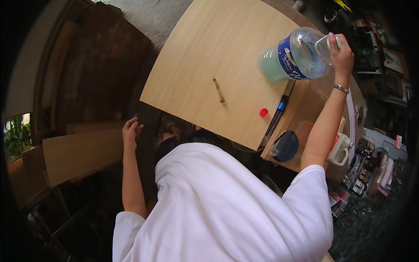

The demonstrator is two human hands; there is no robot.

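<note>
In the head view, the person's right hand (341, 56) was at the upper right, and its fingers were closed around the white handle (321, 45) of a large clear bottle (301, 54). So this grip was narrow, and it was holding the bottle by its handle end. The bottle was above the right part of a pale wooden board (192, 65), with its base end toward the middle of the board and its handle end toward the right. The lower part of the bottle looked greenish, and a blue label went around its body. Whether it stood upright or was a little tilted, one could not tell. A bracelet or watch (341, 88) of metal colour was on the right wrist.

The person's left hand (132, 127) was well apart from the bottle, near the lower left corner of the board. Its fingers were half bent and loosely spread, so this grip was rather wide.

On the board lay a thin brown stick (218, 91) and, near the right edge, a red cap (263, 112). Just beside the cap was a long dark tool (279, 111) with a blue band. Farther to the right were a dark blue rounded thing (286, 146) on brown wood and, near the right forearm, a white jug (340, 149).
</note>
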